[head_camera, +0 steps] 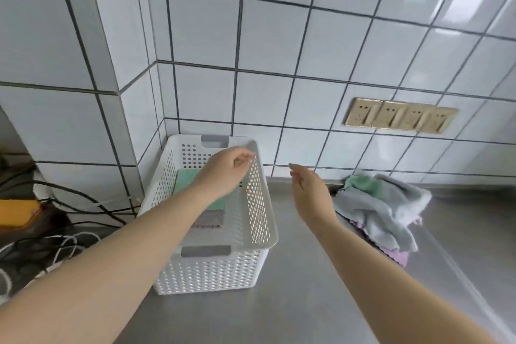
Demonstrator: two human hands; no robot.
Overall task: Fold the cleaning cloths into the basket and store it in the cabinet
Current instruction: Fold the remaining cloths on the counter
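My left hand point(227, 173) hovers over the basket point(262, 204), grip loosely curled, empty, above folded cloths point(187, 180). Right hand point(308, 193), grip open, heads toward three o'clock's unfolded pile point(382, 209).

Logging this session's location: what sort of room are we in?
Probably a kitchen or utility room: white tiled walls, a stainless steel counter and a row of wall sockets above it.

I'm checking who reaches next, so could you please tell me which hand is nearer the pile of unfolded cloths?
Right. The right hand hovers over the counter just left of the pile of unfolded cloths; the left hand is farther away, above the basket.
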